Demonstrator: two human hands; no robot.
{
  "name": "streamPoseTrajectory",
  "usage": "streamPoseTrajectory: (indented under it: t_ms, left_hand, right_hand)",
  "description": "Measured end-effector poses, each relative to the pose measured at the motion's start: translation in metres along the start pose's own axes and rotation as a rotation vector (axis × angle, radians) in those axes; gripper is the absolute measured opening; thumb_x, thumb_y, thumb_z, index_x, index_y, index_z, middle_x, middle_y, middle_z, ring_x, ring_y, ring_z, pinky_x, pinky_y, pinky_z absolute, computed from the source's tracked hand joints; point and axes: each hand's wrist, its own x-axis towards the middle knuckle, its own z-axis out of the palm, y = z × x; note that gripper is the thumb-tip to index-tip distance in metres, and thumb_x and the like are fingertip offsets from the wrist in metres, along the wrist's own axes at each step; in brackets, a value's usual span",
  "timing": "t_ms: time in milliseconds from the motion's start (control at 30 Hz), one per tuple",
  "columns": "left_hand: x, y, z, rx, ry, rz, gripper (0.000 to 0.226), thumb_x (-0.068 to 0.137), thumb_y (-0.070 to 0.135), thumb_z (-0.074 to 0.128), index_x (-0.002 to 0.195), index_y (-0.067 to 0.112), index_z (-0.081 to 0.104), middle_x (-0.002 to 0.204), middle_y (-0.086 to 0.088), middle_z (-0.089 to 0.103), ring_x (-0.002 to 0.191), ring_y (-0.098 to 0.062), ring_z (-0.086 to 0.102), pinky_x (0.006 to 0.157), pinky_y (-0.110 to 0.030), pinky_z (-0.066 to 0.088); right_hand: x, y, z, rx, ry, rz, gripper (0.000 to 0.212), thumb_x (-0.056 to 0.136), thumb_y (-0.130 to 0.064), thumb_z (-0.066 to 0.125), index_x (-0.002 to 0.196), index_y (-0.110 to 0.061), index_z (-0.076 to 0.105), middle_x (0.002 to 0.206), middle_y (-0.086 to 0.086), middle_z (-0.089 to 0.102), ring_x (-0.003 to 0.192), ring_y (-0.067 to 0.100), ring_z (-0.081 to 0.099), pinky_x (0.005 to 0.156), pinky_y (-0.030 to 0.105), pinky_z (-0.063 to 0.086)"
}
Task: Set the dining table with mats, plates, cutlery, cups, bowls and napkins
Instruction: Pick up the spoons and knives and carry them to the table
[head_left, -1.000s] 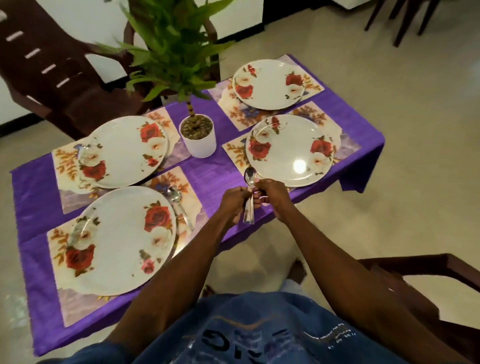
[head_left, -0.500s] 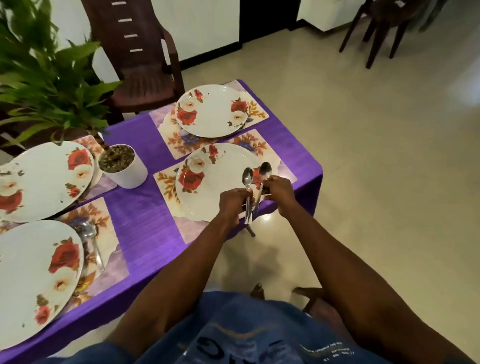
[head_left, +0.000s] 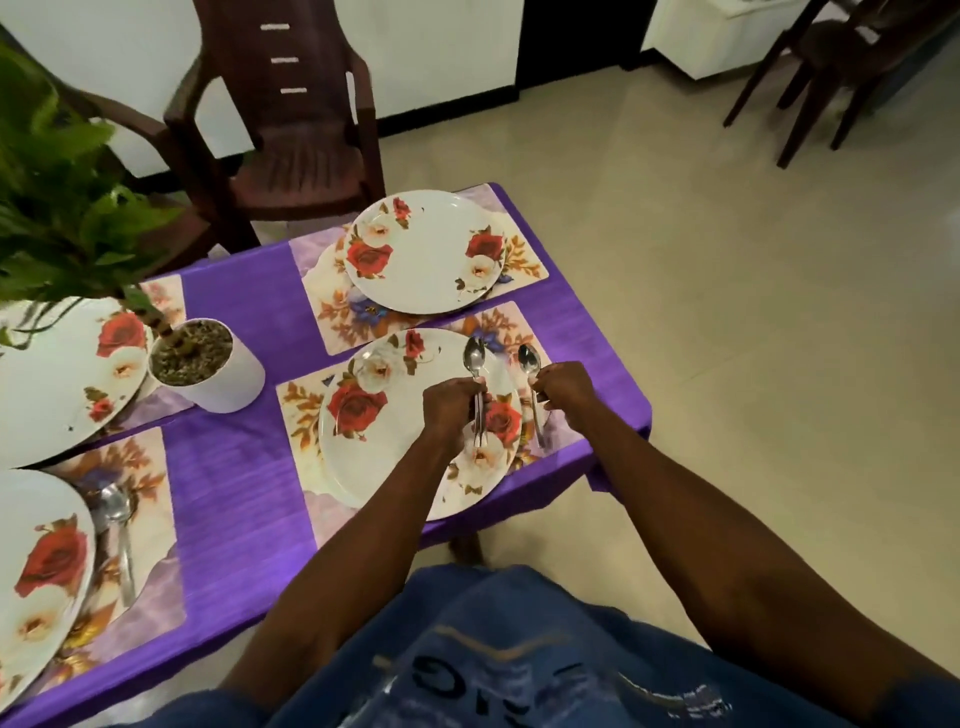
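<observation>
1. The left hand (head_left: 451, 410) grips spoons (head_left: 475, 358) by the handles over the near plate (head_left: 410, 421); half a second ago both hands met there, and the hands have since parted.
2. The right hand (head_left: 566, 387) pinches one spoon (head_left: 528, 359), drawn away from the bundle and now over the mat (head_left: 558, 364) beside the plate's right rim.
3. On the desk (head_left: 234, 457), a laid spoon (head_left: 117, 512) lies on the left mat as before.
4. Farther off, the far plate (head_left: 423, 252) and pot (head_left: 208, 364) are unchanged.
</observation>
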Motion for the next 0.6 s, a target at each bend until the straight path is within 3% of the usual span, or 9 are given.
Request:
streamPoseTrajectory:
  t_ms: [133,233,333,467,600]
  left_hand:
    - [0.017,0.011,0.01,-0.05,0.038,-0.027,0.007,0.086,0.006,0.069,0.084,0.001,0.071,0.073,-0.016,0.071,0.062,-0.021,0.067,0.064,-0.029,0.058]
    - [0.027,0.014,0.014,-0.057,0.078,-0.029,0.008,0.087,0.008,0.069,0.087,0.001,0.072,0.078,-0.018,0.072,0.067,-0.023,0.068,0.073,-0.034,0.058]
    - [0.033,0.014,0.018,-0.082,0.117,-0.03,0.007,0.086,0.009,0.07,0.084,0.002,0.073,0.079,-0.019,0.072,0.07,-0.025,0.068,0.081,-0.039,0.058]
    - [0.034,0.011,0.028,-0.075,0.224,-0.054,0.008,0.086,0.011,0.068,0.083,0.005,0.073,0.077,-0.014,0.073,0.071,-0.025,0.069,0.078,-0.035,0.058]
    - [0.029,0.008,0.043,-0.107,0.299,-0.057,0.01,0.086,0.014,0.068,0.087,0.005,0.074,0.082,-0.012,0.075,0.077,-0.025,0.071,0.084,-0.038,0.057]
  right_hand:
    - [0.03,-0.007,0.003,-0.237,-0.02,-0.004,0.027,0.073,0.013,0.063,0.054,-0.004,0.055,0.048,0.009,0.051,0.041,0.018,0.047,0.045,0.024,0.035]
    - [0.047,-0.005,0.01,-0.353,-0.05,-0.041,0.013,0.07,0.012,0.063,0.061,0.002,0.062,0.048,0.01,0.05,0.043,0.019,0.049,0.049,0.027,0.038]
    - [0.061,-0.004,0.016,-0.405,-0.069,-0.102,0.002,0.068,0.008,0.066,0.068,0.006,0.067,0.062,0.018,0.061,0.058,0.024,0.057,0.055,0.031,0.044]
    - [0.071,-0.009,0.017,-0.419,-0.119,-0.116,0.009,0.073,-0.002,0.073,0.078,0.005,0.071,0.077,0.019,0.071,0.071,0.031,0.068,0.062,0.038,0.054]
    - [0.073,-0.011,0.014,-0.51,-0.175,-0.152,0.003,0.077,-0.003,0.069,0.076,0.0,0.068,0.079,0.017,0.07,0.076,0.032,0.067,0.057,0.029,0.044]
